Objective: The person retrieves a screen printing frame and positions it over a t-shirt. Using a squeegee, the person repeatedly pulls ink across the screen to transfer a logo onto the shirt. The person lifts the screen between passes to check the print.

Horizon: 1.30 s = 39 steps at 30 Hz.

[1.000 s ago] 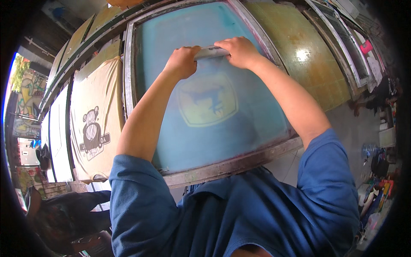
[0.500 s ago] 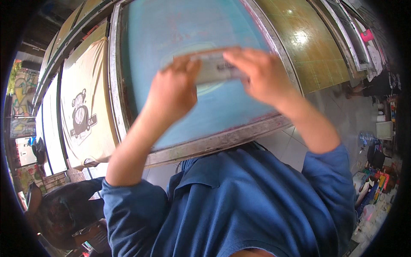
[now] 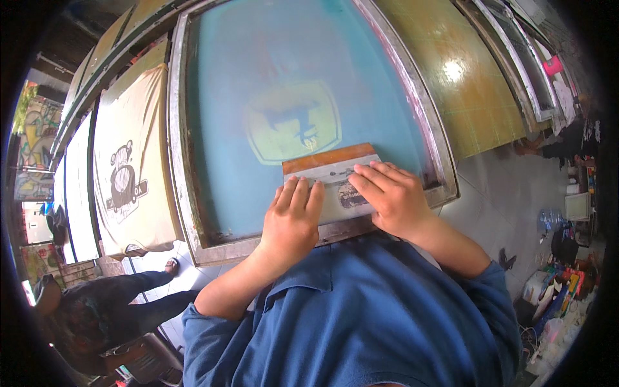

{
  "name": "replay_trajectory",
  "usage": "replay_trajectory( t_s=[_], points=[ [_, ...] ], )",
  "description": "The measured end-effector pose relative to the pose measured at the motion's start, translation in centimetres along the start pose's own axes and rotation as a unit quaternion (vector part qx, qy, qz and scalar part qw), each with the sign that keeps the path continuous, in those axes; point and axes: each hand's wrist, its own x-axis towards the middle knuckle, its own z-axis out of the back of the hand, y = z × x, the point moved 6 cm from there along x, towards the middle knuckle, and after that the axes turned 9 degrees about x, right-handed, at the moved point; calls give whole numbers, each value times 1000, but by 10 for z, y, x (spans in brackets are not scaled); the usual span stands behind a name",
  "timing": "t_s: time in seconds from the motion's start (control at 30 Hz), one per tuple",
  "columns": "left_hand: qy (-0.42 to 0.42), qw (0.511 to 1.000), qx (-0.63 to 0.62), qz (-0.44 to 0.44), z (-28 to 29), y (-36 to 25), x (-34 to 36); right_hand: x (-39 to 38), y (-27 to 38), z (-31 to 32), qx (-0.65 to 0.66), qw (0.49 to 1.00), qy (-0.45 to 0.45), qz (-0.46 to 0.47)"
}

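A squeegee [image 3: 327,171] with a grey holder and an orange-brown blade rests tilted on the blue mesh of a framed printing screen [image 3: 225,148], near the frame's closest edge. My left hand [image 3: 293,216] is closed over the left part of its holder, fingers laid along the top. On the right part, my right hand [image 3: 390,197] grips the same holder; both thumbs are hidden. Just beyond the blade, a pale yellow-green emblem [image 3: 293,121] with a dark animal figure shows in the mesh.
On the left, a cream printed shirt [image 3: 132,161] is stretched over a board. A yellowish board [image 3: 458,77] lies to the right, with another frame [image 3: 522,58] past it. Another person [image 3: 97,316] stands at the lower left. Assorted clutter [image 3: 554,290] fills the lower right.
Both hands have drawn the squeegee toward me, from over the emblem to the near edge of the screen. The emblem is now uncovered. At the lower left, the other person's legs have come into view.
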Motion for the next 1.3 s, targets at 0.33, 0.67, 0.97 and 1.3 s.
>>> replay_trajectory(
  t_s=[0.33, 0.67, 0.97, 1.3],
  points=[
    [15, 998, -52, 45, 35, 45, 60, 73, -27, 37, 8, 999, 33, 14],
    [17, 993, 62, 95, -6, 164, 178, 203, -133, -14, -83, 989, -105, 59],
    [-26, 996, 65, 63, -43, 183, 172, 203, -141, -40, -95, 992, -77, 30],
    [-100, 993, 61, 11, -35, 130, 114, 141, -100, -32, -53, 994, -78, 59]
  ],
)
